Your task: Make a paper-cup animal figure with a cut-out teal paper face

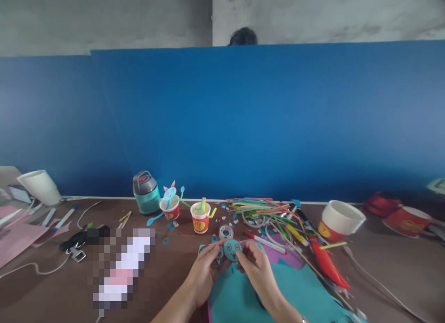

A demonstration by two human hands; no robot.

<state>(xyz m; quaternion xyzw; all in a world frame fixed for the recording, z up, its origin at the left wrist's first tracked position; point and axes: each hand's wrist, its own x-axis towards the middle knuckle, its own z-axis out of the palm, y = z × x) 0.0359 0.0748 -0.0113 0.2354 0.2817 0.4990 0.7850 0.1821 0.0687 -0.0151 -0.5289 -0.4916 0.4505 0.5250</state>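
Note:
Between my hands is a round teal paper face (232, 250) with drawn eyes and a mouth. My left hand (207, 267) holds it from the left side, and more teal paper with a drawn eye shows by those fingers. My right hand (256, 266) pinches the face's lower right edge. Both hands are above a large teal sheet (292, 290). A tape roll (225, 232) lies just beyond them. Farther back, a small paper cup (200, 223) holds cut straws, and another cup (171, 209) carries a teal cat-like figure.
A teal bottle (147, 199) stands at the back left. Colored straws (267, 211) are heaped right of centre. A red marker (274, 244), a large cup (339, 221) and a red object (327, 262) lie to the right. Behind the table rises a blue partition (243, 119).

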